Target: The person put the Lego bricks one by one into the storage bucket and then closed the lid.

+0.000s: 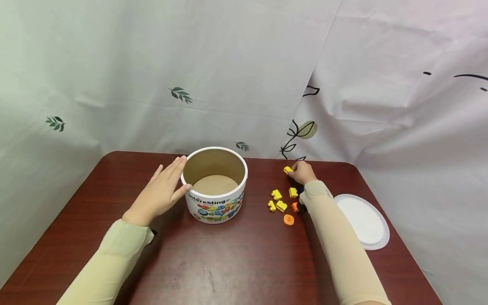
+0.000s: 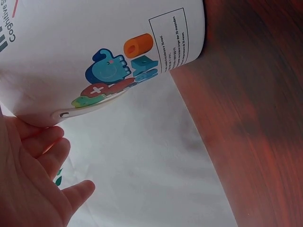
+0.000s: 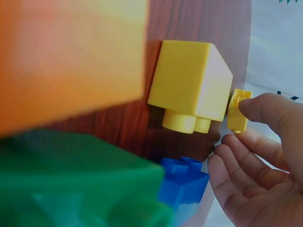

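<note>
My left hand (image 1: 158, 197) rests against the left side of a white printed bucket (image 1: 215, 209), fingers extended and fingertips at its rim. The left wrist view shows those fingers (image 2: 56, 153) touching the bucket's outer wall near its handle. The bucket stands upright with its top uncovered. Toward the table's far right, my right hand (image 1: 303, 173) pinches a small yellow building block (image 3: 237, 111) between thumb and forefinger. Nearest that hand in the right wrist view are a larger-looking yellow block (image 3: 182, 78) and a blue block (image 3: 182, 182).
Several yellow blocks (image 1: 281, 206) and a round orange piece (image 1: 288, 220) lie right of the bucket. Blurred orange (image 3: 71, 56) and green blocks (image 3: 75, 175) fill the right wrist view's near side. A white lid (image 1: 362, 220) lies beside the right forearm. White fabric (image 1: 228, 63) hangs behind the table.
</note>
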A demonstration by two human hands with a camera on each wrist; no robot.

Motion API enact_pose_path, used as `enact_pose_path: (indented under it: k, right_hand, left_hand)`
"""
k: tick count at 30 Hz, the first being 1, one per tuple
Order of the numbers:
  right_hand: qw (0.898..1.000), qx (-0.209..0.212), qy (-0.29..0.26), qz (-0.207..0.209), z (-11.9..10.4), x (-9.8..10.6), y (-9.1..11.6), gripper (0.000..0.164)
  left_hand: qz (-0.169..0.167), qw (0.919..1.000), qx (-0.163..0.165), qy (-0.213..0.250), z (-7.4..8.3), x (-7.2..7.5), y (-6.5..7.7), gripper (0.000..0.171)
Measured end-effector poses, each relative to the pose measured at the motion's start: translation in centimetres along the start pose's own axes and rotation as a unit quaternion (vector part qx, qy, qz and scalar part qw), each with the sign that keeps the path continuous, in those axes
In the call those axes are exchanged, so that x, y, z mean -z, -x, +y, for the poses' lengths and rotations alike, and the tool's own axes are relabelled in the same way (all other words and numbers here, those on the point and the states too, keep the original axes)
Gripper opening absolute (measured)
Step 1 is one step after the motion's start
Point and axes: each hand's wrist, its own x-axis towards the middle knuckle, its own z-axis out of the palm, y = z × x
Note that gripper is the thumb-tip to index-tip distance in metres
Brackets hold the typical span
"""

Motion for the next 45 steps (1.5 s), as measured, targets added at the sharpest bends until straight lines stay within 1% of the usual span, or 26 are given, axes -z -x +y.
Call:
enact_pose_path:
  k: [9,15,22,26,30,36,39,42,45]
  right_hand:
    - [0.999,-0.004,-0.027,0.020,-0.1,0.8,1.1,0.024]
    - [0.998,0.009,-0.049,0.035,-0.3,1.5,2.0,0.026]
    - [0.994,0.017,-0.094,0.043,-0.5,2.2,3.2,0.032]
    - [0.991,0.037,-0.115,0.056,-0.9,2.5,3.9,0.033]
    - [0.984,0.062,-0.152,0.068,-1.4,2.6,4.7,0.032]
    - [0.968,0.080,-0.227,0.075,-2.8,2.3,6.3,0.035]
    - [0.962,0.090,-0.243,0.083,-3.7,2.2,7.1,0.036]
    - [0.955,0.110,-0.259,0.091,-4.6,2.0,7.7,0.034]
    - [0.946,0.131,-0.282,0.093,-5.3,1.7,8.3,0.034]
  left_hand:
    - [-0.004,1.0000,-0.003,-0.002,0.0,0.0,-0.1,0.078]
    - [-0.006,1.0000,-0.004,-0.007,0.0,0.1,0.0,0.079]
    - [-0.005,0.9999,-0.007,-0.007,0.0,0.2,-0.1,0.078]
    - [-0.005,0.9999,-0.008,-0.007,0.1,0.2,-0.2,0.078]
    - [-0.004,0.9999,-0.009,-0.006,0.2,0.1,-0.2,0.078]
    - [-0.012,0.9999,-0.006,-0.009,0.2,0.2,-0.2,0.078]
    - [-0.012,0.9998,-0.006,-0.012,0.3,0.3,-0.2,0.079]
    - [-0.011,0.9998,-0.005,-0.013,0.3,0.4,-0.2,0.079]
    - [-0.010,0.9998,-0.008,-0.013,0.4,0.4,-0.3,0.079]
